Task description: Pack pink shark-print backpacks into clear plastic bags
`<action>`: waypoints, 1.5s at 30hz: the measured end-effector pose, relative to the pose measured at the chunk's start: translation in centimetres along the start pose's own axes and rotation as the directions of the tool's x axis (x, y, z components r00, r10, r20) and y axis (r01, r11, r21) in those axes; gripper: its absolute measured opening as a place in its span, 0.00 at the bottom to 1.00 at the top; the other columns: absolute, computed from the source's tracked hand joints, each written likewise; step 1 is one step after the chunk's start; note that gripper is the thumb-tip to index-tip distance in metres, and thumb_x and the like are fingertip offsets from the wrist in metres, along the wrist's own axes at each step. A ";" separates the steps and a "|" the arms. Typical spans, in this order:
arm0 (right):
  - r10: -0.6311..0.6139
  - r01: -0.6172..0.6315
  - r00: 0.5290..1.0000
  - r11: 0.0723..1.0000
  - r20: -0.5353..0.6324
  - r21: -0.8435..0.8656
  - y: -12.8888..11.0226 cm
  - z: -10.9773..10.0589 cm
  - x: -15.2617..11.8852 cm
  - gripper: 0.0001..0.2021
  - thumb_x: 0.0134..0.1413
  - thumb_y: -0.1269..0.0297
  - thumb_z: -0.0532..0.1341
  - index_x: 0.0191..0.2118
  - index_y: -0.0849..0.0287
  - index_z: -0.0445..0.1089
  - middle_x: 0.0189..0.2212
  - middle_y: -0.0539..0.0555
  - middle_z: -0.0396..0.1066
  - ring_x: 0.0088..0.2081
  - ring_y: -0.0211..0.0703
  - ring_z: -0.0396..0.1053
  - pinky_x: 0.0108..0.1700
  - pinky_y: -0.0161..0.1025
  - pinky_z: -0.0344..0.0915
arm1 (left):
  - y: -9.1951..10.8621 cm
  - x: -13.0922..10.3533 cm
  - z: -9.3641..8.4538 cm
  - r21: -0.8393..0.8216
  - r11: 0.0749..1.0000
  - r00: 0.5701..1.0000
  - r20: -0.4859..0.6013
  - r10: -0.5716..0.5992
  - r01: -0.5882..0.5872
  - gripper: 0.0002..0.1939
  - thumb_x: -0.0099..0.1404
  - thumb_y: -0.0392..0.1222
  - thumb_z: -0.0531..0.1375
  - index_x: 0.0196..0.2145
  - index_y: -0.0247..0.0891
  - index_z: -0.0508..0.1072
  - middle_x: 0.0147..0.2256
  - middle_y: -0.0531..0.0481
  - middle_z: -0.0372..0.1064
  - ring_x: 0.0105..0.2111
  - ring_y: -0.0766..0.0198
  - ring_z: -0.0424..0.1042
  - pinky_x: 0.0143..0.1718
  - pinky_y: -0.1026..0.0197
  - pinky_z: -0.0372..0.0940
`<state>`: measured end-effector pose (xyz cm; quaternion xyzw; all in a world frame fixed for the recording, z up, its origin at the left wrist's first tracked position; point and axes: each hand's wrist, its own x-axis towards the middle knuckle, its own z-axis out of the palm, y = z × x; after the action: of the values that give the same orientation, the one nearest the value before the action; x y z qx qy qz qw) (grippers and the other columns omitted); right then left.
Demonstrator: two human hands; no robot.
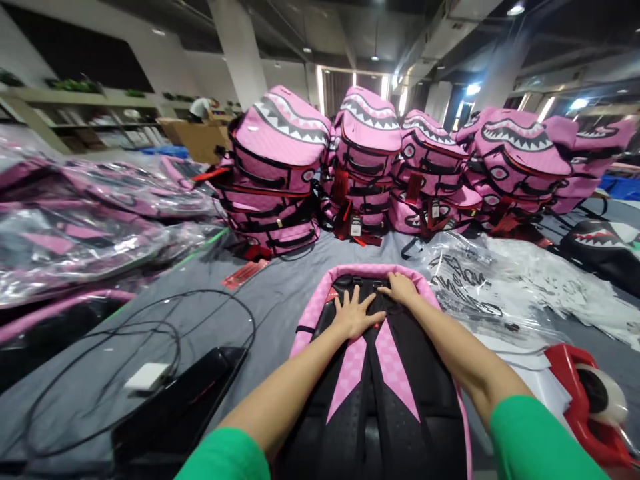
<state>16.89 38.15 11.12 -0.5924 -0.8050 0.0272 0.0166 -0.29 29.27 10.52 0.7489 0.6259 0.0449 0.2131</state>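
Observation:
A pink and black backpack (345, 393) lies straight in front of me, its back panel and shoulder straps facing up. My left hand (355, 319) rests on the upper part of that panel, fingers spread wide, where the straps come together. At the top right corner, my right hand (401, 290) has its fingers bent against the backpack's upper edge, close to the black top loop. Its fingertips are partly hidden, but it appears to grip the bag there.
Stacked pink shark-mouth backpacks (285, 137) line the table's far side. Plastic-wrapped bags (75, 240) lie left. Nearer are a black cable (253, 320), white adapter (149, 378) and dark flat device (175, 413). Clear printed plastic bags (465, 280) and a red tape dispenser (575, 380) lie right.

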 end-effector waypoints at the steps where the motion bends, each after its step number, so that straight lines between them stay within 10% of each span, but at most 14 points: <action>1: -0.035 0.035 0.999 0.999 -0.009 -0.018 -0.3 -0.6 0.1 0.16 0.62 0.56 0.63 0.51 0.60 0.68 0.49 0.64 0.73 0.52 0.54 0.71 0.51 0.44 0.66 | -0.5 -0.1 0.0 -0.001 1.000 1.000 -0.016 -0.013 0.013 0.39 0.66 0.70 0.49 0.69 0.52 0.54 0.72 0.38 0.33 0.70 0.31 0.37 0.64 0.29 0.37; 8: -0.025 0.017 0.997 0.994 -0.073 -0.106 0.3 -3.1 3.8 0.20 0.56 0.66 0.67 0.54 0.58 0.68 0.52 0.65 0.70 0.56 0.58 0.67 0.51 0.46 0.64 | -3.9 -1.5 -0.2 0.007 0.995 0.982 -0.157 -0.101 0.104 0.37 0.69 0.66 0.48 0.69 0.49 0.53 0.72 0.37 0.34 0.69 0.29 0.36 0.64 0.28 0.40; 16: 0.055 -0.056 0.998 0.988 -0.009 -0.144 0.6 -1.9 8.7 0.13 0.51 0.65 0.71 0.43 0.60 0.73 0.44 0.64 0.76 0.48 0.59 0.73 0.46 0.46 0.65 | -4.8 2.5 0.3 -0.029 0.993 0.952 -0.282 -0.120 0.116 0.37 0.66 0.65 0.54 0.67 0.45 0.61 0.72 0.42 0.36 0.69 0.33 0.42 0.66 0.31 0.39; 22: -0.166 0.156 0.985 0.975 -0.055 -0.156 -3.3 -2.9 -1.1 0.16 0.66 0.66 0.55 0.56 0.62 0.70 0.58 0.68 0.68 0.59 0.57 0.66 0.59 0.53 0.59 | -4.9 2.9 1.1 -0.063 0.993 0.928 -0.354 -0.120 0.104 0.36 0.67 0.66 0.52 0.65 0.44 0.63 0.72 0.45 0.39 0.69 0.36 0.45 0.66 0.33 0.41; 26: -0.465 0.457 0.876 0.885 -0.128 -0.087 -6.4 -0.8 -9.1 0.24 0.68 0.55 0.52 0.64 0.59 0.63 0.65 0.63 0.60 0.66 0.58 0.56 0.67 0.58 0.48 | -4.8 3.2 0.4 -0.123 0.987 0.910 -0.387 -0.148 0.108 0.31 0.73 0.56 0.47 0.68 0.42 0.56 0.71 0.46 0.43 0.68 0.41 0.48 0.67 0.36 0.41; 29: -0.422 0.423 0.900 0.906 -0.106 -0.014 -7.5 1.3 -10.6 0.25 0.68 0.56 0.53 0.65 0.63 0.62 0.65 0.65 0.59 0.65 0.59 0.58 0.67 0.56 0.49 | -4.3 2.2 -1.2 -0.142 0.981 0.906 -0.383 -0.180 0.134 0.27 0.75 0.47 0.44 0.68 0.41 0.55 0.70 0.47 0.48 0.70 0.45 0.42 0.67 0.35 0.38; 33: -0.368 0.379 0.918 0.924 -0.147 0.054 -7.3 4.0 -9.3 0.25 0.68 0.60 0.52 0.66 0.65 0.60 0.66 0.64 0.57 0.66 0.53 0.57 0.68 0.51 0.49 | -2.1 -3.6 -3.1 -0.114 0.956 0.941 -0.240 0.237 -0.270 0.20 0.75 0.49 0.45 0.53 0.41 0.71 0.59 0.45 0.66 0.61 0.51 0.58 0.63 0.43 0.49; 36: -0.379 0.399 0.903 0.914 -0.204 0.068 -7.0 5.7 -8.6 0.24 0.67 0.64 0.53 0.66 0.63 0.60 0.66 0.62 0.59 0.65 0.51 0.58 0.67 0.50 0.51 | -0.7 -8.4 -1.6 -0.101 0.760 0.766 -0.055 0.641 -0.643 0.20 0.72 0.56 0.50 0.39 0.39 0.72 0.43 0.47 0.71 0.44 0.58 0.67 0.49 0.55 0.62; 42: -0.242 0.359 0.861 0.912 -0.447 0.198 -6.1 6.3 -8.3 0.21 0.68 0.68 0.47 0.60 0.64 0.65 0.59 0.63 0.68 0.58 0.49 0.65 0.64 0.50 0.56 | -1.5 -9.0 6.6 0.171 0.637 0.625 -0.124 0.771 -0.752 0.16 0.71 0.41 0.48 0.30 0.38 0.70 0.30 0.45 0.67 0.35 0.56 0.63 0.42 0.53 0.60; 45: -0.281 0.484 0.790 0.832 -0.545 0.272 -6.4 3.8 -9.9 0.18 0.67 0.67 0.47 0.54 0.63 0.69 0.49 0.63 0.73 0.52 0.49 0.69 0.57 0.49 0.62 | -1.9 -8.2 8.4 0.089 0.710 0.687 -0.194 0.700 -0.698 0.15 0.69 0.41 0.49 0.31 0.38 0.73 0.32 0.43 0.69 0.38 0.54 0.65 0.46 0.49 0.61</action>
<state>13.48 26.68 7.79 -0.3842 -0.8568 0.0374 0.3419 -0.97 19.50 3.88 0.9220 0.3129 0.2003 0.1085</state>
